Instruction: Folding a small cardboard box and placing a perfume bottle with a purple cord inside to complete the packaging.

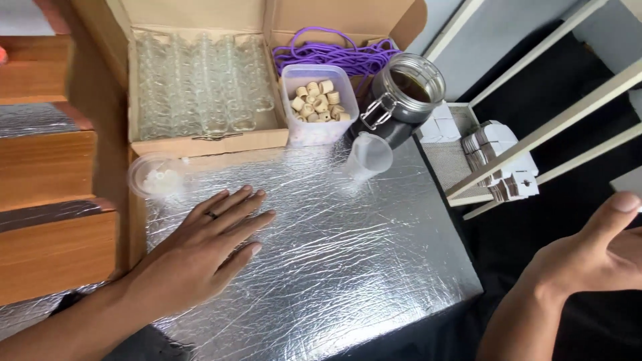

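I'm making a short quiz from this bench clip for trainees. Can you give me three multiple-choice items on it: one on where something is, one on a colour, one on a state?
1. Where does the left hand lie?
A. Flat on the foil-covered table
B. Inside the cardboard box
C. On the jar

2. What colour is the cord in the box?
A. Green
B. Purple
C. Red

3. In what state is the clip-top jar?
A. Shut and latched
B. Lying on its side
C. Open, dark liquid showing

Answers:
1 A: the palm and spread fingers rest on the silver foil table, in front of the small round tub.
2 B: the coiled cord behind the tub of corks is purple.
3 C: the jar stands upright, with no lid over its mouth and its wire clasp hanging loose.
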